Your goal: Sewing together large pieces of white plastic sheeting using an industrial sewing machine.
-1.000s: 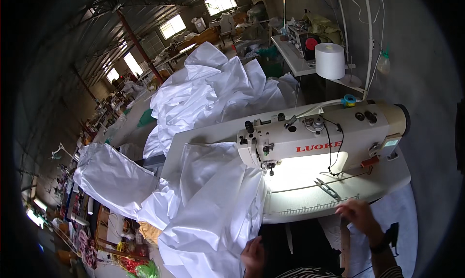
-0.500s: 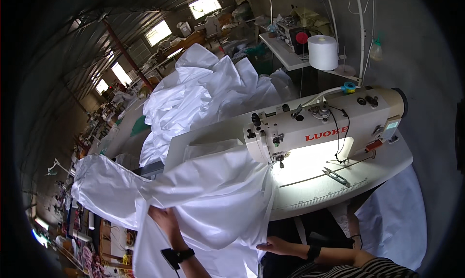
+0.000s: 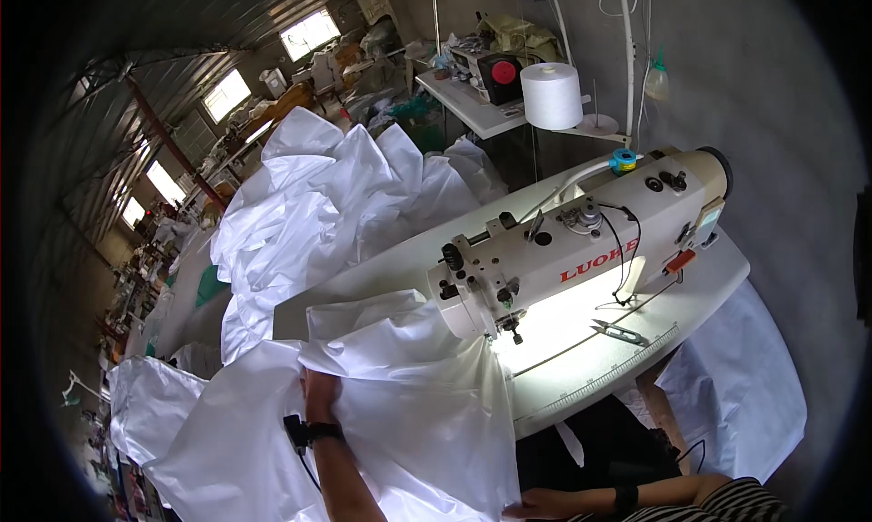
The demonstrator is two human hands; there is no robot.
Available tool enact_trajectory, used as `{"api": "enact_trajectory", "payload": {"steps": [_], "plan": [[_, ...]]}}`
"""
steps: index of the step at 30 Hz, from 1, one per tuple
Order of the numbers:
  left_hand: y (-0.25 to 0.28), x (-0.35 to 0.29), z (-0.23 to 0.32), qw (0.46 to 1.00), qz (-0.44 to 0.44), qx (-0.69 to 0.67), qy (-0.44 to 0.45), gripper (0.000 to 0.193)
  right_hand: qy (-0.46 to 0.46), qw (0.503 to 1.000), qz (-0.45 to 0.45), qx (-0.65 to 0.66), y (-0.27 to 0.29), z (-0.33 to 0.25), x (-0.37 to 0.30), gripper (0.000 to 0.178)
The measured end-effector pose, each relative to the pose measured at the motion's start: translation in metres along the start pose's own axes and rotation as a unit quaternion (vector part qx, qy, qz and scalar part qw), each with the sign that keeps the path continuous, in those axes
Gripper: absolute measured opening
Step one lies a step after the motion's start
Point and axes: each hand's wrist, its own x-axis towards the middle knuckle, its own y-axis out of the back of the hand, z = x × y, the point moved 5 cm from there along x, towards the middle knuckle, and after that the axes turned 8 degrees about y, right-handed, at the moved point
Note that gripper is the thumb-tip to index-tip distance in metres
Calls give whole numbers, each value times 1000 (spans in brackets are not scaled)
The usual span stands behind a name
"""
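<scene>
One red-lettered machine [image 3: 568, 242], white fabric [image 3: 418, 408]

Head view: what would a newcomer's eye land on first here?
Probably the glossy white fabric sweeping across the lower left and centre, with the left hand among its folds and the right hand by its edge at the bottom. Next, the pale sewing machine right of centre, brightly lit under its arm. Behind its table, toward the left, rises a crumpled white heap.
</scene>
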Motion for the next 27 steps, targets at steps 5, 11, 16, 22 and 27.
{"api": "enact_trajectory", "payload": {"steps": [5,11,16,22,27], "plan": [[71,-202,39,843,4,-532,-83,29,-69,990,-79,91,19,-14,55,43],[-119,-455,148,606,-455,-652,-36,52,181,977,-11,115,61,-114,148,38],[-125,-428,25,905,57,-371,202,72,211,972,-23,104,101,-150,154,40],[6,-423,-61,948,33,-287,133,52,-86,993,-78,38,128,-64,67,41],[37,-456,20,845,185,-492,94,69,19,988,-23,152,74,-37,71,33]]}}
